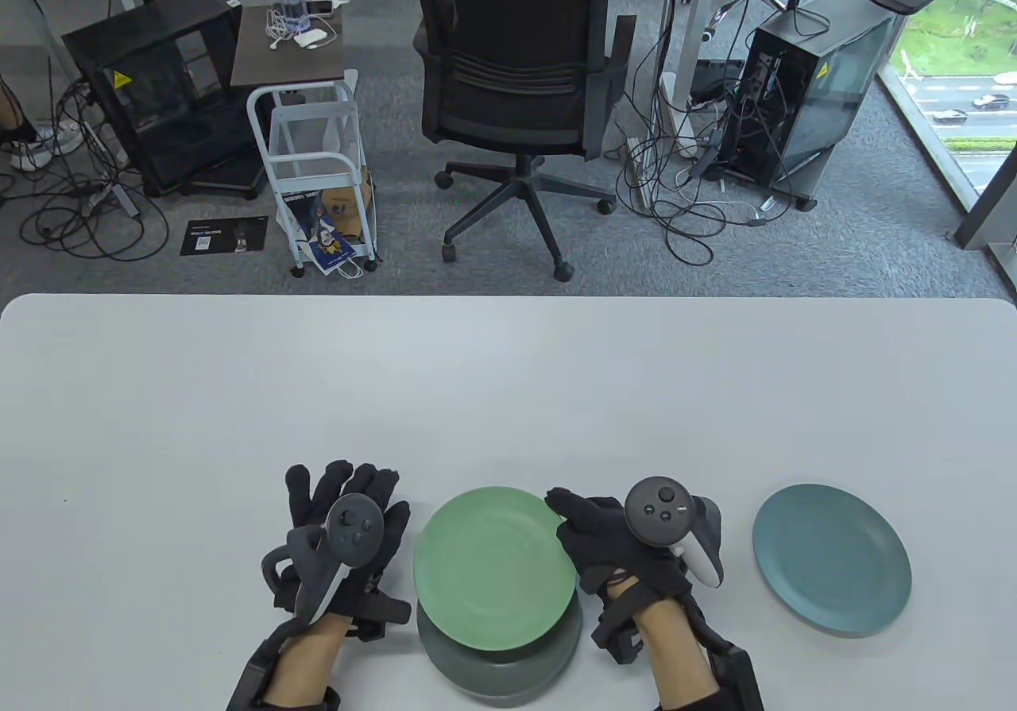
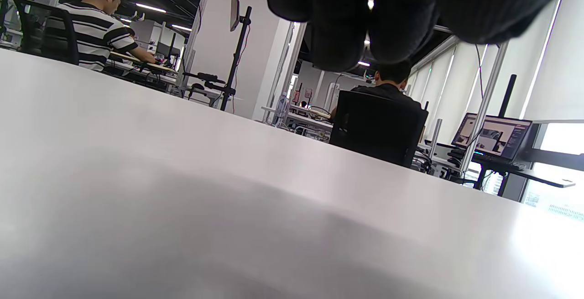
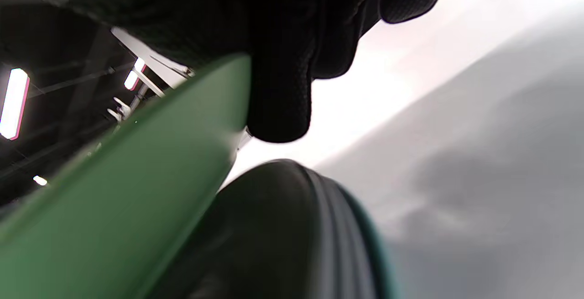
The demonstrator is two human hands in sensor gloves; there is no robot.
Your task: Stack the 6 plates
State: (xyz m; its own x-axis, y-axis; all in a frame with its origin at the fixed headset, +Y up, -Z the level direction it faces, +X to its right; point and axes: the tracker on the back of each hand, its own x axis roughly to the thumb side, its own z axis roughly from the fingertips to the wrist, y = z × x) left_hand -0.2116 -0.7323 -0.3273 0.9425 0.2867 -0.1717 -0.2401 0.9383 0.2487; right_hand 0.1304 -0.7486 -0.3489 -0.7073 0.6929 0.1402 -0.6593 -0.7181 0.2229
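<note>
My black-gloved left hand's fingers (image 2: 340,25) hang from the top edge above the bare white tabletop (image 2: 191,189); a black office chair (image 2: 376,128) stands beyond its far edge.

Two gloved hands reach in from six o'clock. The left hand (image 1: 342,540) lies flat with fingers (image 1: 349,481) spread toward twelve o'clock, palm down, holding nothing. The right hand (image 1: 628,548) points its fingers (image 1: 568,504) toward ten o'clock, closed in a grip on the rim of a green plate (image 1: 493,568). A tracker sits on the back of each hand.
</note>
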